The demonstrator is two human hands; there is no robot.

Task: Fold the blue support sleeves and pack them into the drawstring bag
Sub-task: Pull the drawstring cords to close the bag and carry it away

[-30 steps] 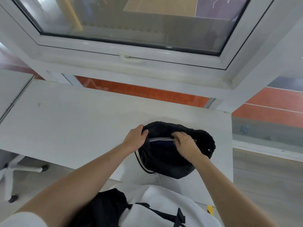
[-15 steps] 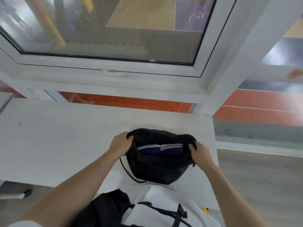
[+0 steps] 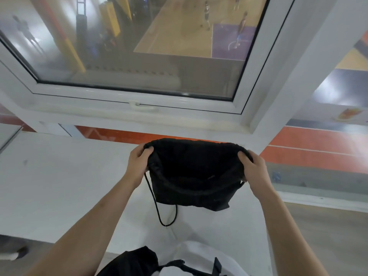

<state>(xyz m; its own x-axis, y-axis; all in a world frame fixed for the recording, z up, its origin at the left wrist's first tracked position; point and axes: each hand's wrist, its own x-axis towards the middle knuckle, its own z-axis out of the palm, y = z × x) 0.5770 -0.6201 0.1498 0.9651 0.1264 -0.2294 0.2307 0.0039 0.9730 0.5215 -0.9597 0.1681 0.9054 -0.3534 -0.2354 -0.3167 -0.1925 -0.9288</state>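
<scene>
A black drawstring bag (image 3: 191,188) hangs lifted above the white table (image 3: 59,186), its mouth held wide toward me. My left hand (image 3: 138,164) grips the rim on the left side. My right hand (image 3: 252,168) grips the rim on the right side. A black cord loop (image 3: 166,216) dangles from the bag's lower left. The inside of the bag is dark; the blue support sleeves do not show in it.
A white window frame with a handle (image 3: 139,106) runs just behind the table. The table's right edge (image 3: 264,226) drops to a wooden floor. A chair foot (image 3: 14,254) shows at the lower left.
The bag has been raised off the table and its mouth pulled wider. The blue sleeves seen inside earlier have dropped out of sight. My right hand moved from the opening to the rim.
</scene>
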